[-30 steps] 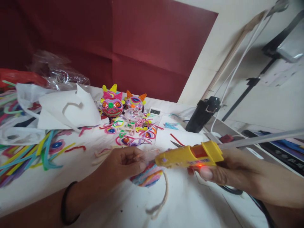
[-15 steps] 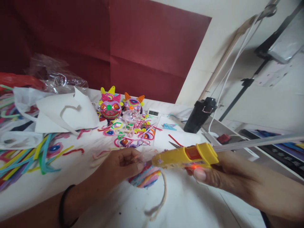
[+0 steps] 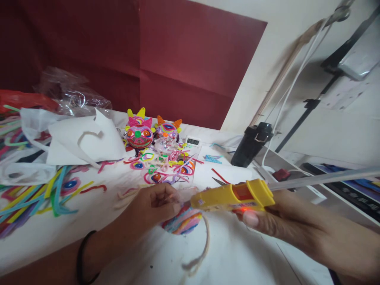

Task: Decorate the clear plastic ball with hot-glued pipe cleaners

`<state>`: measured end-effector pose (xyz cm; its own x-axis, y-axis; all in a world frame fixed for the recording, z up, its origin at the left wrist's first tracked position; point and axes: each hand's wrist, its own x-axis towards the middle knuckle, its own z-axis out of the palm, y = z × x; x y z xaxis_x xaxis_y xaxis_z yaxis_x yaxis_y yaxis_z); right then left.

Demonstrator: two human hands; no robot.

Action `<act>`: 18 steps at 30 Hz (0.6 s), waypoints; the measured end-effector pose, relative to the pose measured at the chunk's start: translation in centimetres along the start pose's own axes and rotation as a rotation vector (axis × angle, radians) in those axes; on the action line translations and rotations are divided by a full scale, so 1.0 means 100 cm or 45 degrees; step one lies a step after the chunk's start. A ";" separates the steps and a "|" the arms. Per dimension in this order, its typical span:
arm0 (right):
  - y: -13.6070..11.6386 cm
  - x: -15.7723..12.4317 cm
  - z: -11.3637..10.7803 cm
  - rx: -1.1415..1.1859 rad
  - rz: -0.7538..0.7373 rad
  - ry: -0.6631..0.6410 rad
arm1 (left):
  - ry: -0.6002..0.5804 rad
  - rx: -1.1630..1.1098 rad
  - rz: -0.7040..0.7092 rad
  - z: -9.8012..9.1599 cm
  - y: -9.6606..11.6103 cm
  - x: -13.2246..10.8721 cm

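Note:
A yellow glue gun (image 3: 225, 196) with a red light and a clear glue stick at its back is held in my right hand (image 3: 285, 225). Its nozzle touches or nearly touches a round piece with coloured stripes (image 3: 184, 221), lying low in the middle. My left hand (image 3: 158, 206) has its fingers closed at the upper left edge of this striped piece, beside some clear plastic. A cream cord (image 3: 207, 237) curves down from the piece's right side. The exact spot under the nozzle is hidden.
Behind stand decorated lion-like heads (image 3: 139, 136) and a small timer (image 3: 192, 141). Coloured strips (image 3: 35, 198) and white paper (image 3: 86, 140) lie left. A black bottle (image 3: 251, 144) stands right of scissors (image 3: 219, 181) and a white sheet (image 3: 222, 171).
The view has shifted very slightly, so the background sits a little farther right. Both hands, the glue gun and the striped piece keep nearly the same places.

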<state>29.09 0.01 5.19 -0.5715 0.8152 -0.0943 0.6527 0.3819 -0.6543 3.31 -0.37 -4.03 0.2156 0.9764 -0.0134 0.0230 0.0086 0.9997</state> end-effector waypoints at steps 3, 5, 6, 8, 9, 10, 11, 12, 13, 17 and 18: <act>-0.005 0.001 0.000 0.016 -0.032 -0.052 | 0.001 -0.012 -0.007 0.001 0.001 0.000; -0.006 0.001 0.001 0.012 -0.052 -0.048 | 0.005 -0.016 -0.009 0.001 0.000 0.000; -0.007 0.000 0.002 0.008 -0.061 -0.047 | 0.009 -0.021 -0.007 0.001 0.000 0.000; -0.008 0.000 0.002 -0.009 -0.056 -0.033 | 0.021 -0.021 0.001 0.001 0.000 0.001; -0.009 -0.001 0.002 -0.023 -0.048 -0.022 | 0.030 -0.014 0.002 0.001 0.000 0.001; -0.009 -0.001 0.002 -0.037 -0.039 -0.015 | 0.032 -0.006 -0.001 0.001 0.000 0.001; -0.010 -0.002 0.001 -0.047 -0.028 -0.008 | 0.036 0.002 -0.002 0.001 0.001 0.001; -0.011 -0.002 0.001 -0.049 -0.022 -0.008 | 0.038 0.010 -0.004 0.001 0.001 0.001; -0.011 -0.003 0.001 -0.044 -0.018 -0.016 | 0.036 0.012 -0.005 0.001 0.001 0.001; -0.008 -0.003 0.001 -0.034 0.008 0.027 | 0.020 0.011 0.016 0.000 -0.001 0.001; -0.008 -0.002 0.001 -0.030 0.002 0.037 | 0.022 0.015 0.019 0.000 -0.001 0.001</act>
<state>28.65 -0.53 5.60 -0.5559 0.8280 -0.0729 0.6651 0.3905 -0.6366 3.35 -0.25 -4.14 0.1990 0.9800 0.0016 0.0312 -0.0080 0.9995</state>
